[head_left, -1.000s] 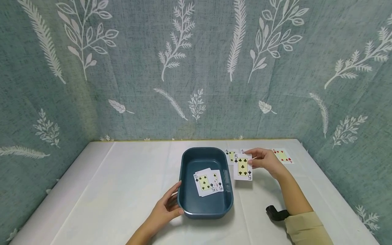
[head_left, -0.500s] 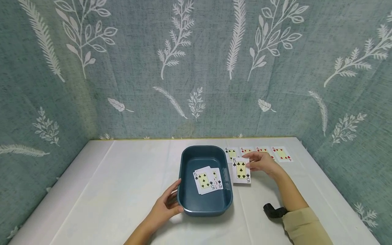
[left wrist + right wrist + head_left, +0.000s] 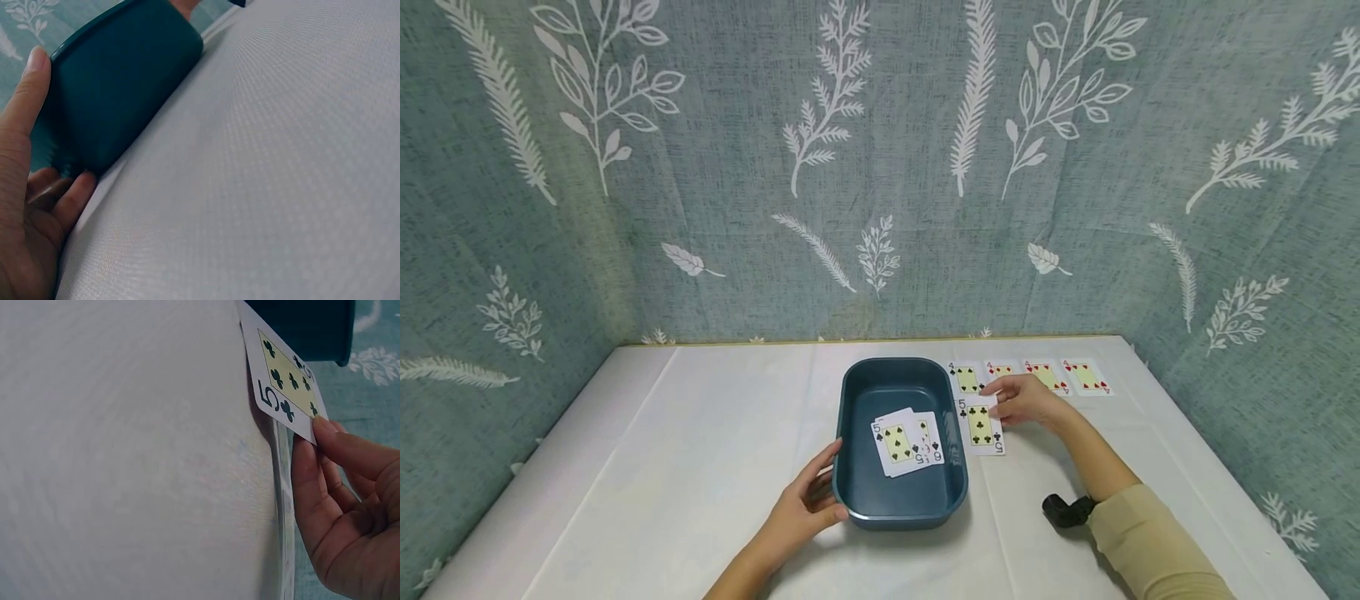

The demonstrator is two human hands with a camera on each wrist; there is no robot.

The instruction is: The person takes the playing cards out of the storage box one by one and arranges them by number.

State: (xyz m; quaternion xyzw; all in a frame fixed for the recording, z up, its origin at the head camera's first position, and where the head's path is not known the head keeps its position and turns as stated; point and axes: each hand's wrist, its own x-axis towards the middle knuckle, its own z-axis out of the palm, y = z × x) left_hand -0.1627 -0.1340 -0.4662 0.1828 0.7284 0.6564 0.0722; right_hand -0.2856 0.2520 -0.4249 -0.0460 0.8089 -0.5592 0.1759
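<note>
- While the thumb and fingers of the right hand (image 3: 1026, 400) pinch its upper right edge, a white playing card with a yellow centre panel, the five of clubs (image 3: 980, 425), sits right of centre in the head view, face up; in the right wrist view it slants, with shadow under it.
- Left of it, lower centre, the left hand (image 3: 808, 504) grips the near left corner of a deep dark-blue rectangular tray (image 3: 895, 500), thumb apart from the fingers, which curl toward its base in the left wrist view.
- On the tray's floor lies a five of spades (image 3: 895, 443), overlapping other white cards.
- The pinched card is just beside the tray's right wall; I cannot tell whether they touch.
- Above the right hand, a row of four white cards (image 3: 1084, 377), all fours: the leftmost black, the others red.
- Lower right, a beige sleeve (image 3: 1150, 533) and a black curved object (image 3: 1065, 511).
- Beneath, a white tablecloth (image 3: 625, 467); filling the upper frame, blue-green fabric (image 3: 730, 167) printed with white leaves.
</note>
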